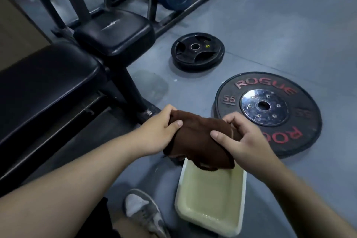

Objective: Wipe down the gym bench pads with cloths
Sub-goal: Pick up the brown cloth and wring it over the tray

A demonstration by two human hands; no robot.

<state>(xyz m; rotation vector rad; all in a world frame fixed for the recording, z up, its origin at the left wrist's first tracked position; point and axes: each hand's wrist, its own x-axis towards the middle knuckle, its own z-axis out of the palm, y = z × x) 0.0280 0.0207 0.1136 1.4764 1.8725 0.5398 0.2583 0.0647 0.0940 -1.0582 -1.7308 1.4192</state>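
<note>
Well to the left of my left hand lies the long pad (pixel 44 83), black and glossy. The seat (pixel 116 33) sits beyond it, up and ahead of that hand. Neither is being touched, so I judge this to be preparation, with the wipe itself not yet in hand.

My left hand (pixel 160 131) grips one end of the cloth (pixel 199 141), fingers curled over it and thumb on top. The cloth is a brown bundle held in the air between both hands. Its lower fold hangs just over the far edge of the tray (pixel 208 199) below them. My right hand (pixel 245 141) pinches the other end, thumb and fingers closed round it. It looks to me like wringing or refolding over the tray (whether the cloth is wet, I cannot tell).

Next I would need to carry the cloth left and up onto the pad, flatten it under one palm and let the other hand go.

Around the hands, the bench leg (pixel 131 91) stands just ahead of my left hand, and a shoe (pixel 143 210) is below it. A small plate (pixel 197 52) lies well ahead of the cloth. A big plate (pixel 270 110) lies flat on the floor (pixel 289 44) just beyond my right hand. None of these, I think, blocks the way left to the pad.
</note>
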